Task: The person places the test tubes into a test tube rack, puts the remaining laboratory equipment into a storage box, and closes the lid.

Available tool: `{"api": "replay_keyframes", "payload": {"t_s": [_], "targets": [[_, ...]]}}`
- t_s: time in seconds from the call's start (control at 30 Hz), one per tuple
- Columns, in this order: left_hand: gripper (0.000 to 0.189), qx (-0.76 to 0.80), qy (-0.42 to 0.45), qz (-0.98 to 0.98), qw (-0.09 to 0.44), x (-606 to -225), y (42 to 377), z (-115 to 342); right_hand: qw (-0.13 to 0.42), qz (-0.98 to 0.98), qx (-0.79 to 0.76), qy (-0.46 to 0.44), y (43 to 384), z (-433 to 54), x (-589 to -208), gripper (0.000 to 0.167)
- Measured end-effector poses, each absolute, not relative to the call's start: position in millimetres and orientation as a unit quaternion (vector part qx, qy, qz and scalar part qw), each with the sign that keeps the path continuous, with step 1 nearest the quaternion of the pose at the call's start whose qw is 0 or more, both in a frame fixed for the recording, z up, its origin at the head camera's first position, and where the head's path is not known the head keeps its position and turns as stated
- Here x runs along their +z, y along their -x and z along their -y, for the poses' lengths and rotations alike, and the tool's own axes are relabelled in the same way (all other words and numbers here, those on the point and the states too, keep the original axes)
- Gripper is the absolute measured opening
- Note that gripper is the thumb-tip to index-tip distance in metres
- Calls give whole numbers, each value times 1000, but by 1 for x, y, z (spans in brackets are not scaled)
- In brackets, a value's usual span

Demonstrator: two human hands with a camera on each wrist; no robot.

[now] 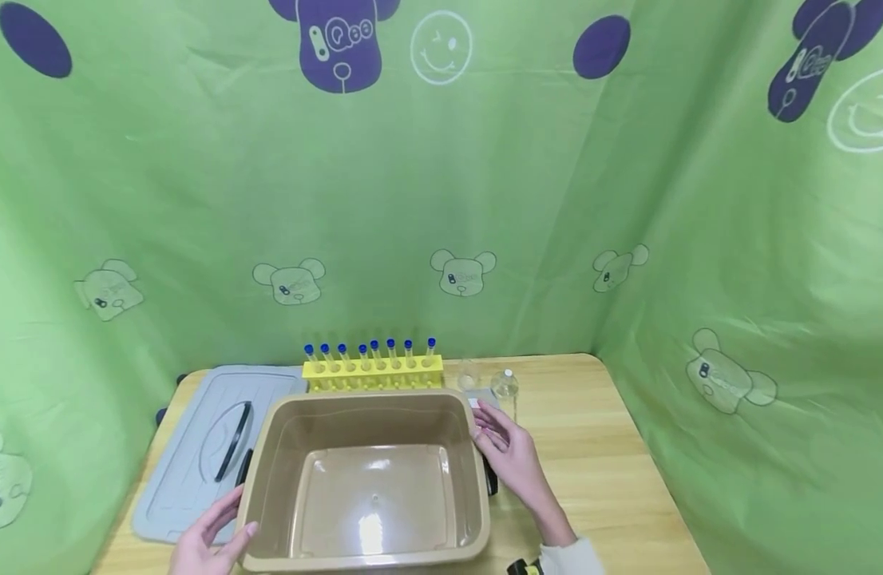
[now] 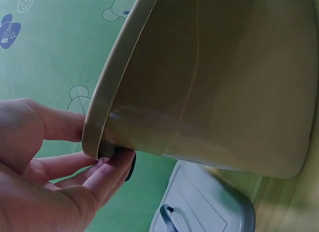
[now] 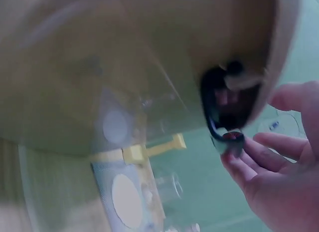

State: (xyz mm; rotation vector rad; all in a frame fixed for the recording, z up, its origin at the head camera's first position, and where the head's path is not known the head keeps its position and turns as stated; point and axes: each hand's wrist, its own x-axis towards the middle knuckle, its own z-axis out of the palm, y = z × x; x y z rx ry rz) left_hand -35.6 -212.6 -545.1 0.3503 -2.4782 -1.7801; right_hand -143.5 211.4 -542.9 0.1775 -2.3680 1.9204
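A tan plastic storage bin (image 1: 384,423) with black side handles stands in front of me, with nothing inside it. My left hand (image 1: 207,543) pinches its rim at the near left corner, thumb on one side and fingers underneath, as the left wrist view shows. At the far right corner my right hand (image 1: 509,459) holds the rim, its fingers beneath the edge close to the end of the black handle (image 3: 207,102). To the left lies the grey lid (image 1: 190,447) with a black handle of its own.
Behind the bin stands a yellow rack (image 1: 373,371) of several blue-capped test tubes. Right of it are a clear beaker (image 1: 468,374) and a round flask (image 1: 504,383). A grey mesh square with a white disc (image 3: 127,201) lies near them. Green curtains (image 1: 441,200) enclose the table.
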Motion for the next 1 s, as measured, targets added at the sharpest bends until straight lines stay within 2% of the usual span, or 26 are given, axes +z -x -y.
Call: {"api": "replay_keyframes", "payload": {"t_s": [0.13, 0.33, 0.53, 0.7, 0.87, 1.0], "targets": [[61, -566, -96, 817, 51, -545, 33, 213, 60, 776, 625, -55, 148, -230, -542, 41], [60, -539, -74, 837, 60, -540, 34, 210, 81, 847, 526, 10, 155, -264, -562, 31], [51, -521, -76, 847, 69, -535, 36, 210, 40, 915, 398, 58, 162, -283, -610, 34], [50, -550, -89, 828, 59, -532, 37, 211, 40, 931, 356, 72, 175, -285, -639, 38], [51, -571, -103, 813, 47, -532, 38, 212, 42, 946, 313, 80, 191, -283, -644, 41], [51, -576, -110, 809, 42, -531, 38, 213, 10, 947, 302, 110, 195, -282, -640, 37]]}}
